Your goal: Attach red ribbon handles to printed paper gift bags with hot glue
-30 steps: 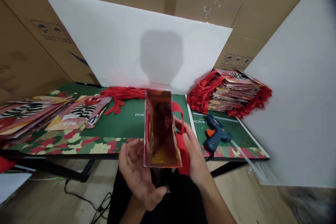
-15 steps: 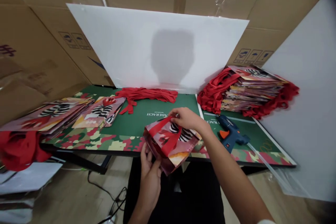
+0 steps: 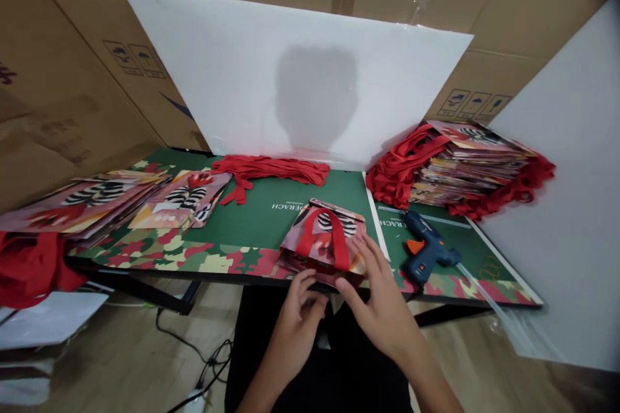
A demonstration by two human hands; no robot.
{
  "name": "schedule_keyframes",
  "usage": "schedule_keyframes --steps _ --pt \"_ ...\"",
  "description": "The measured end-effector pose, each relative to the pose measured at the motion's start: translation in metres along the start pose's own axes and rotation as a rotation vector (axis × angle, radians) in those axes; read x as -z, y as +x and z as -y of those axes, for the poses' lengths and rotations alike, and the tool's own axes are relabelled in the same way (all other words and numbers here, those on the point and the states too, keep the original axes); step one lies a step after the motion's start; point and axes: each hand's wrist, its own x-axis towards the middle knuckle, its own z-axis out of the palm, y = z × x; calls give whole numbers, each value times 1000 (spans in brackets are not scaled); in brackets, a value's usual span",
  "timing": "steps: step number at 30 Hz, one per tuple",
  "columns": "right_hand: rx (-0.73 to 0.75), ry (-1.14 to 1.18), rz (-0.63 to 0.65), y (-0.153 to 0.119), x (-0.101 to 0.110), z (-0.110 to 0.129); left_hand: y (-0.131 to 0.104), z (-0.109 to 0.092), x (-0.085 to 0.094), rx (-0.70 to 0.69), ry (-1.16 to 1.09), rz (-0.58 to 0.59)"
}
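Green mat (image 3: 271, 206) reads "ERACH"; hands (image 3: 339, 303) press gift bag (image 3: 325, 242).

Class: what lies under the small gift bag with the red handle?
The gift bag lies flat on the green table mat; the mat's camouflage border shows beside it. Whatever is directly beneath is covered.

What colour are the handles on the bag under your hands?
Red, on the gift bag; clearest in the head view.

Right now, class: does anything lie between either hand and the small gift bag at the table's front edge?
Nothing visible does. The left hand and right hand both rest their fingertips on the near edge of the bag, which lies flat. The glue gun sits apart, to the right.
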Motion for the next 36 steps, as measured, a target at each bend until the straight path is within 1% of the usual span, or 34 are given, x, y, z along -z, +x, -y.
schedule_keyframes --steps 1,3,4,5,6,7,9,10,11,12,14,16,17,20,21,22,23,25,26,28,30,32,36 --pt "3 14 20 -2 -4 -7 -1 -4 2 -8 78 70" --pt "30 36 38 5 -8 -21 -1 -14 10 -46 236 195" --pt "49 44 42 12 -7 -28 0 -21 15 -87 311 222" --pt "69 48 48 20 -6 -33 2 -27 21 -156 381 216" --pt "86 50 61 29 -4 -38 4 -35 28 -252 446 172" --pt "99 49 76 36 -1 -42 8 -43 36 -382 513 92" --pt "115 42 118 50 4 -46 20 -59 52 -713 645 -87" --pt "122 39 139 55 7 -48 28 -67 59 -843 721 -156" --pt "129 38 158 61 9 -49 38 -74 64 -911 816 -182" --pt "137 38 176 66 10 -50 49 -79 68 -948 915 -147" --pt "159 44 210 74 12 -51 72 -86 72 -951 1074 -49" --pt "183 47 198 78 10 -52 92 -88 71 -897 1141 68" --pt "191 46 142 77 8 -52 99 -87 70 -851 1143 95" --pt "189 42 -162 63 -3 -47 112 -87 67 -727 1106 103" --pt "186 45 -231 56 -9 -43 114 -87 66 -708 1092 95" --pt "196 48 -240 50 -15 -38 115 -88 65 -703 1081 89" --pt "219 46 -192 45 -22 -33 116 -90 64 -709 1072 86" --pt "287 -24 -3 44 -34 -21 118 -92 63 -738 1068 90" --pt "313 -98 86 47 -40 -15 119 -92 63 -754 1075 93" --pt "310 -292 200 60 -50 -7 121 -92 62 -772 1096 86" --pt "281 -395 244 77 -54 -2 122 -91 62 -776 1110 55" --pt "280 -422 279 90 -55 -1 122 -90 63 -768 1116 36" --pt "323 -458 339 102 -51 -4 121 -89 66 -754 1127 40"
